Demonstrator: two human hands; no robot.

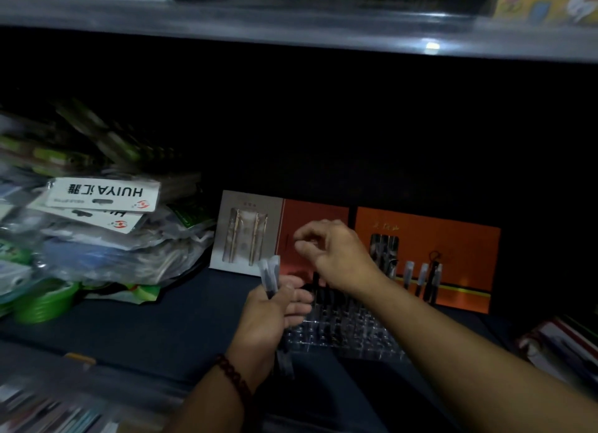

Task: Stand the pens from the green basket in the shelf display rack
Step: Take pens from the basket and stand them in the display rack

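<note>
A clear plastic display rack (343, 334) with rows of holes stands on the dark shelf. Several pens (420, 279) with clear caps stand at its back right. My left hand (268, 316) grips a small bundle of pens (271, 275) upright, just left of the rack. My right hand (336, 254) hovers over the rack's back left with thumb and fingers curled in a pinch. A dark pen (315, 279) stands in the rack right under it; its top is hidden in the dim light. The green basket (43, 303) sits blurred at the far left.
A heap of bagged stationery (103, 235) with white header cards is piled over the basket. Boxed pen sets, one grey (246, 232) and two orange (453, 248), lean against the back. Booklets (563, 345) lie at the right. An upper shelf edge (291, 25) hangs overhead.
</note>
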